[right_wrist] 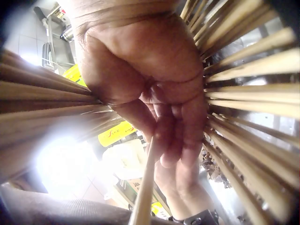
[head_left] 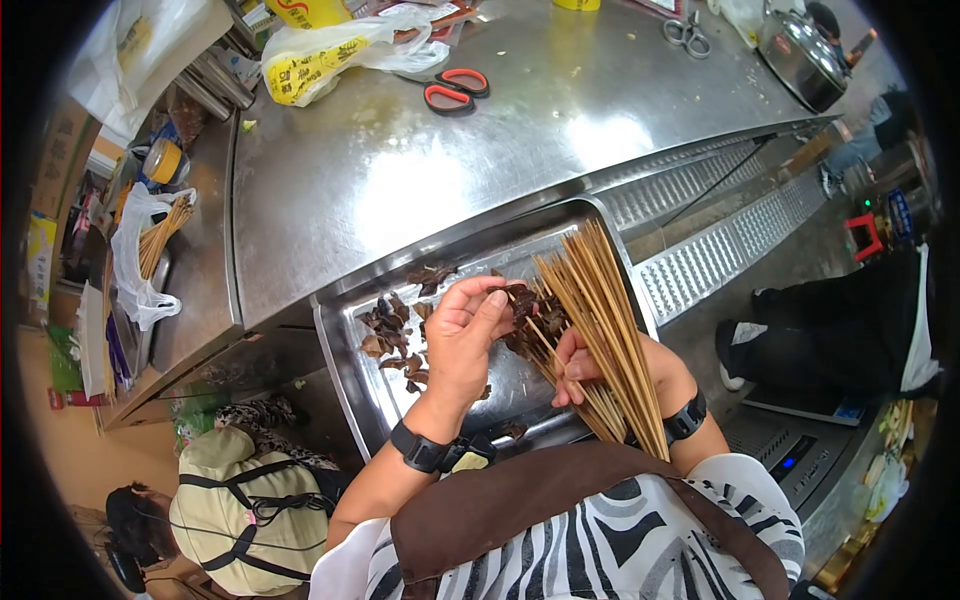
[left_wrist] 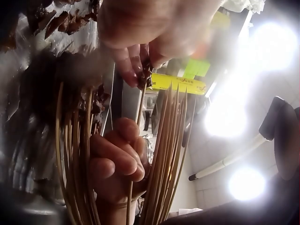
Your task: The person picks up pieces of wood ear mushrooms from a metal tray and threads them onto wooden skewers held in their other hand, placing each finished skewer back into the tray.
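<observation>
In the head view my left hand (head_left: 462,335) pinches a dark brown, crinkled fungus piece (head_left: 515,300) at the tip of a thin wooden skewer (left_wrist: 141,108). My right hand (head_left: 580,368) grips that skewer lower down, its fingers curled. A thick bundle of bare skewers (head_left: 600,325) lies against the right hand and forearm. On the hand's other side, the left wrist view shows skewers (left_wrist: 70,150) with dark pieces at their upper ends. Loose fungus pieces (head_left: 395,325) lie in the metal tray (head_left: 345,385) beneath the hands.
Red-handled scissors (head_left: 455,90) and a plastic bag (head_left: 320,60) lie on the steel table (head_left: 330,170). Metal scissors (head_left: 687,38) and a lidded pot (head_left: 803,62) are farther right. More skewers (head_left: 165,237) stand at left. A person (head_left: 240,500) is at lower left, another's legs (head_left: 820,335) at right.
</observation>
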Tool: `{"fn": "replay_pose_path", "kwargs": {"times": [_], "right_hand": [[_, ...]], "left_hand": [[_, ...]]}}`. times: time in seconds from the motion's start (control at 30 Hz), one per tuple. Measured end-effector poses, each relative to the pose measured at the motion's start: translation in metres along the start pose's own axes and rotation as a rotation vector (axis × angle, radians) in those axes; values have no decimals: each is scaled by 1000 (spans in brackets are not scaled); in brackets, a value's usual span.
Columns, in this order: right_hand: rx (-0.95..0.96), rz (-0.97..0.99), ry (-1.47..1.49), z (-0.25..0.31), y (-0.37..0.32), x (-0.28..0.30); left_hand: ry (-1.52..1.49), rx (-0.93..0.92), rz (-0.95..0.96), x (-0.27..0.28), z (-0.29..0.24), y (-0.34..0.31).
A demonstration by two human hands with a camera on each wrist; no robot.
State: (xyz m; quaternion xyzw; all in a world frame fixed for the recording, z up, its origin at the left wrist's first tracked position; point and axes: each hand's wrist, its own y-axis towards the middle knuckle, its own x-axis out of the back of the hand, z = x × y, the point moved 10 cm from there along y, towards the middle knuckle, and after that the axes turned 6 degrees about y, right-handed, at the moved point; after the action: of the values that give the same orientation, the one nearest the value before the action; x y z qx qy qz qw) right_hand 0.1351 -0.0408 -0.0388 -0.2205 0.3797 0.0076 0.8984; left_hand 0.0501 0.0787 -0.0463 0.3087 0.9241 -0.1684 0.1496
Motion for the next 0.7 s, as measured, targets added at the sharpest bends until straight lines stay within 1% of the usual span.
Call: {"fn": "replay_pose_path", "kwargs": {"times": [0.17, 0.3, 0.4, 0.47, 0.7], "right_hand": [[9, 2, 9, -1, -1, 1], [17, -6, 6, -2, 0, 4], [7, -15, 16, -4, 0, 6], [2, -20, 33, -5, -1, 7], [4, -8, 25, -5, 0, 8]], "left_hand": [[90, -38, 21, -4, -3, -2], [107, -53, 28, -5, -5, -4], [125, -33, 40, -10, -8, -8], [101, 27, 61, -13, -3, -9], [150, 128, 67, -18, -2, -15]]}}
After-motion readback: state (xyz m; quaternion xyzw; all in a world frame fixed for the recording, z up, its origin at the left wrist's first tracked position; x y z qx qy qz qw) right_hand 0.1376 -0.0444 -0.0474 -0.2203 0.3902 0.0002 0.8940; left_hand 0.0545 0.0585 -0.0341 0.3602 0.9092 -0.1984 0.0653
